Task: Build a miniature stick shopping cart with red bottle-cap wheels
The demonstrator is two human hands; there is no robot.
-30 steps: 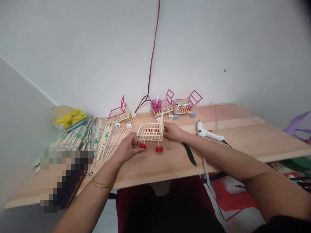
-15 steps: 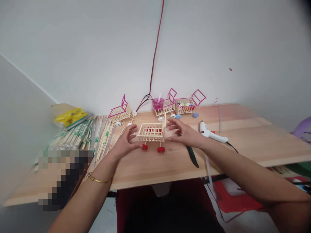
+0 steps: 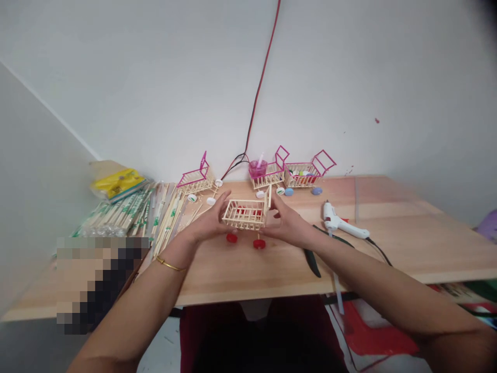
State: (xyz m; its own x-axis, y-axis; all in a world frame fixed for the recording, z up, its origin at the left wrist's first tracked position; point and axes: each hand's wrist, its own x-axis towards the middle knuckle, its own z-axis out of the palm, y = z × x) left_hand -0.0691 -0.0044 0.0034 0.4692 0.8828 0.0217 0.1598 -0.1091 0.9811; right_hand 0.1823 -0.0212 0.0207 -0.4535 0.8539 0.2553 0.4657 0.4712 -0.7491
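A small cart built of pale wooden sticks, with red bottle-cap wheels under it, stands on the wooden table. My left hand is pressed against its left end, fingers curved round the frame. At the right end my right hand grips the cart beside its upright stick. Both hands hold the cart between them.
Bundles of wrapped chopsticks and a yellow packet lie at the left. Three pink-handled stick carts and a pink cup stand by the wall. A white glue gun and a black tool lie at the right.
My hands let go of the cart and opened half a second ago, and now they close on its two ends again. The view has shifted slightly.
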